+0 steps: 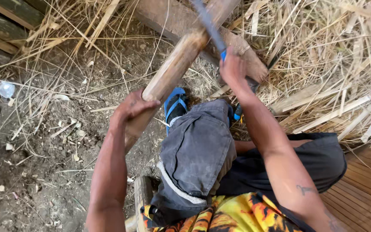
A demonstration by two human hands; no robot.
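1. Wooden pole (174,68), thick and pale, tilted up and away over the dirt ground (44,172); left hand (132,107) wrapped shut round its lower part.
2. Right hand (232,71) closed on a long blade (209,25), blue at the grip, lying across the pole's upper part.
3. Progress: the pole's surface looks partly stripped; judged incomplete.
4. Surroundings: blue sandal (174,105) below the pole, wooden plank (194,25) behind, dry straw (331,64) on the right.

Wooden pole (174,66): in left hand (132,107), slanting up beyond its fingers (144,104). Blade (209,25): above right hand (233,71), crossing the pole. Sandalled foot (175,105): between both hands. Straw pile (336,64): right of right hand. Dirt floor (35,163): left of left hand.
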